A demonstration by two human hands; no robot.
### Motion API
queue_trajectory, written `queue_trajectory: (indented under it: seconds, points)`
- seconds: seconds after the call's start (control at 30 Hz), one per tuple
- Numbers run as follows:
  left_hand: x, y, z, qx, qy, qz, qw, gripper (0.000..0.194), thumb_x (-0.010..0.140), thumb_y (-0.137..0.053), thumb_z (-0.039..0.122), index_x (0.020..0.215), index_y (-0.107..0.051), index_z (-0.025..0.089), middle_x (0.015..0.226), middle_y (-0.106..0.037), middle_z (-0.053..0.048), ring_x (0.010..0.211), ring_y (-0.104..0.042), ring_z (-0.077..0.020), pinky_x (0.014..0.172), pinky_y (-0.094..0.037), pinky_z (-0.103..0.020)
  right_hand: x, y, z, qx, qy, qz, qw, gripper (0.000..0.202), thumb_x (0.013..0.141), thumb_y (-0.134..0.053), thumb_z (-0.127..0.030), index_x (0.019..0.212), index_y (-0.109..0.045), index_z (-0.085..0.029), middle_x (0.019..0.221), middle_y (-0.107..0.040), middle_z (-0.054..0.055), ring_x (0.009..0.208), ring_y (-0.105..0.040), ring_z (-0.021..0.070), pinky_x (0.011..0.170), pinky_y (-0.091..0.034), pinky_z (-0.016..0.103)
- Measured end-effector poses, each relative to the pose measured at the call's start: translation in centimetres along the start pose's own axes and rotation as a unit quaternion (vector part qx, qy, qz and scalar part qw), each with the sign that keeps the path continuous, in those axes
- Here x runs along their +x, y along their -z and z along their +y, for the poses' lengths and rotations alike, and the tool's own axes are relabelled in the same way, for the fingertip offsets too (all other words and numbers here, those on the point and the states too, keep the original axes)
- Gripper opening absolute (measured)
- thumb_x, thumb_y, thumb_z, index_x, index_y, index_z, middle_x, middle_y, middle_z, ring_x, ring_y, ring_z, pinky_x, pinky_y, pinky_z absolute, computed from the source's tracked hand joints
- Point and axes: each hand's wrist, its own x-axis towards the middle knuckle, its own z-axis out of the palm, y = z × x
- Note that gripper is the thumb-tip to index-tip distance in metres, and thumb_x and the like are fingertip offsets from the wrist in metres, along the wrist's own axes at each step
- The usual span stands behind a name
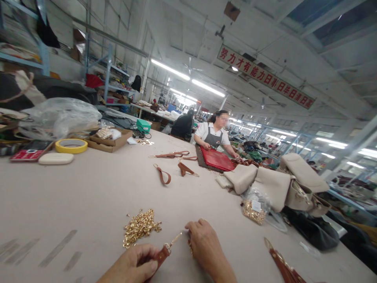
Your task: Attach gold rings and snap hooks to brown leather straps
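My left hand (137,263) grips a brown leather strap (161,256) near its end, thumb on top. From that end a gold snap hook (176,239) points up and to the right. My right hand (204,245) is just right of the hook, with its fingers curled down close to the table. Small gold metal pieces (191,249) show at the edge of its palm; the rest of what it holds is hidden. Beyond my left hand lies a heap of small gold metal fittings (141,228). More brown straps with gold hooks (282,262) lie at the lower right.
Several finished brown straps (162,175) lie farther up the table (97,196). Yellow tape (71,146), a white case (55,158) and a cardboard tray (110,142) are at left. Beige bags (271,186) and a bag of gold fittings (253,211) are at right. A co-worker (213,133) handles red material (218,158) opposite.
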Motion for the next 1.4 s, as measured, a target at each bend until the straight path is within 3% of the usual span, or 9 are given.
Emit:
queue_trajectory:
  seconds: [0.13, 0.27, 0.37, 0.6, 0.7, 0.8, 0.93, 1.17, 1.4]
  points:
    - [-0.8, -0.4, 1.3, 0.006, 0.005, 0.026, 1.000, 0.029, 0.072, -0.063, 0.043, 0.081, -0.059, 0.016, 0.063, -0.051, 0.004, 0.053, -0.047, -0.0108, 0.051, -0.038, -0.021, -0.5, 0.2, -0.6, 0.151, -0.019, 0.057, 0.987, 0.022, 0.084, -0.048, -0.006, 0.091, -0.065, -0.018, 0.084, -0.068, 0.005, 0.082, -0.060, 0.0190, 0.076, -0.043, 0.030]
    - [-0.8, -0.7, 1.8, 0.002, -0.004, 0.047, 0.999, 0.027, 0.075, -0.060, 0.040, 0.083, -0.057, 0.014, 0.063, -0.053, 0.003, 0.052, -0.046, -0.0102, 0.049, -0.039, -0.020, -1.4, 0.7, -3.0, 0.414, -0.075, 0.084, 0.903, 0.006, 0.085, -0.058, -0.022, 0.083, -0.062, -0.019, 0.071, -0.063, -0.001, 0.065, -0.057, 0.0129, 0.062, -0.045, 0.024]
    - [-0.8, -0.7, 1.7, 0.026, -0.013, 0.057, 0.998, 0.032, 0.078, -0.058, 0.044, 0.088, -0.059, 0.013, 0.063, -0.054, 0.003, 0.049, -0.043, -0.0093, 0.046, -0.035, -0.019, -2.0, 1.2, -5.3, 0.508, -0.051, 0.087, 0.856, 0.004, 0.084, -0.061, -0.022, 0.082, -0.061, -0.019, 0.074, -0.065, 0.000, 0.068, -0.059, 0.0125, 0.064, -0.048, 0.023]
    - [-1.2, -1.1, 2.7, 0.079, -0.078, 0.111, 0.988, 0.022, 0.083, -0.054, 0.038, 0.080, -0.059, 0.017, 0.063, -0.049, 0.004, 0.053, -0.043, -0.0108, 0.049, -0.035, -0.021, -2.3, 1.2, -8.1, 0.427, 0.100, 0.163, 0.884, 0.014, 0.085, -0.057, -0.008, 0.079, -0.061, -0.020, 0.077, -0.064, -0.001, 0.073, -0.061, 0.0104, 0.069, -0.048, 0.021]
    - [-1.2, -1.4, 2.8, 0.112, -0.136, 0.140, 0.974, 0.018, 0.084, -0.052, 0.032, 0.078, -0.061, 0.017, 0.071, -0.057, 0.000, 0.068, -0.052, -0.0150, 0.063, -0.041, -0.023, -2.3, 0.8, -8.4, 0.382, 0.132, 0.199, 0.893, 0.018, 0.085, -0.055, -0.004, 0.084, -0.061, -0.021, 0.081, -0.067, -0.001, 0.078, -0.064, 0.0107, 0.073, -0.049, 0.021]
    - [-1.3, -1.6, 2.4, 0.129, -0.142, 0.157, 0.969, 0.018, 0.085, -0.051, 0.031, 0.079, -0.062, 0.017, 0.073, -0.060, -0.001, 0.070, -0.054, -0.0162, 0.064, -0.042, -0.024, -2.2, 0.5, -8.4, 0.339, 0.141, 0.215, 0.905, 0.019, 0.085, -0.056, -0.004, 0.087, -0.062, -0.022, 0.082, -0.068, -0.001, 0.078, -0.064, 0.0107, 0.073, -0.048, 0.021]
    - [-1.3, -1.7, 1.8, 0.112, -0.121, 0.154, 0.974, 0.020, 0.086, -0.052, 0.033, 0.081, -0.063, 0.017, 0.070, -0.058, 0.000, 0.059, -0.053, -0.0147, 0.056, -0.043, -0.024, -2.1, 0.4, -8.4, 0.311, 0.139, 0.231, 0.911, 0.018, 0.085, -0.057, -0.005, 0.086, -0.061, -0.022, 0.079, -0.068, -0.001, 0.074, -0.064, 0.0117, 0.070, -0.049, 0.021]
    - [-1.4, -1.8, 2.1, 0.123, -0.130, 0.142, 0.974, 0.020, 0.088, -0.052, 0.032, 0.084, -0.066, 0.018, 0.075, -0.061, -0.002, 0.064, -0.057, -0.0158, 0.060, -0.046, -0.024, -2.1, 0.7, -8.9, 0.292, 0.141, 0.254, 0.911, 0.019, 0.085, -0.054, -0.005, 0.081, -0.062, -0.022, 0.075, -0.068, 0.000, 0.071, -0.065, 0.0132, 0.066, -0.049, 0.022]
    - [-1.2, -1.4, 2.2, 0.128, -0.130, 0.122, 0.976, 0.025, 0.088, -0.054, 0.039, 0.087, -0.069, 0.019, 0.076, -0.060, -0.003, 0.064, -0.055, -0.0158, 0.058, -0.045, -0.024, -1.7, -0.3, -9.3, 0.399, 0.016, 0.235, 0.886, 0.008, 0.083, -0.060, -0.017, 0.076, -0.062, -0.020, 0.071, -0.065, 0.000, 0.065, -0.063, 0.0122, 0.061, -0.051, 0.021]
